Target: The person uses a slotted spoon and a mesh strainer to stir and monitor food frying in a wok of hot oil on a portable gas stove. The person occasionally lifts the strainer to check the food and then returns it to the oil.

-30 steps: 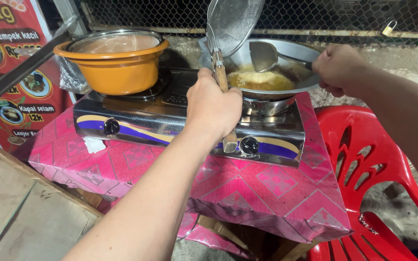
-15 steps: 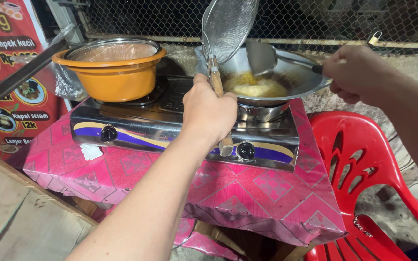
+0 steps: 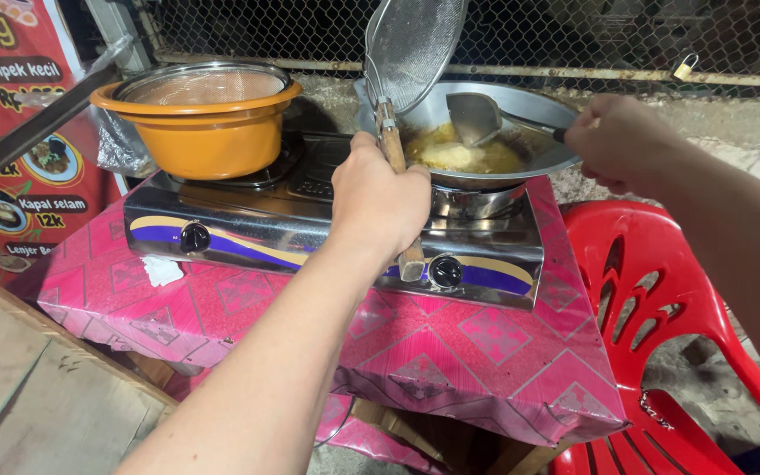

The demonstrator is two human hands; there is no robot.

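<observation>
Head view. We see the left hand closed around the wooden handle of a wire-mesh skimmer, whose round basket is raised upright above the near rim of a metal wok; the basket appears empty and does not touch the food. The right hand is closed on the dark handle of a metal ladle, whose bowl dips inside the wok just over a yellow fried piece lying in oil. The wok sits on the right burner of a two-burner gas stove, which stands on a table covered with a pink patterned cloth. On the left burner rests an orange pot with a sieve set in its mouth; whether anything lies in the sieve we cannot tell. A red plastic chair stands just beside the table on the right, and wire fencing closes the background.

We judge the frying to be under way: the piece is already golden but still in the oil, so lifting it out and draining it remain undone.
</observation>
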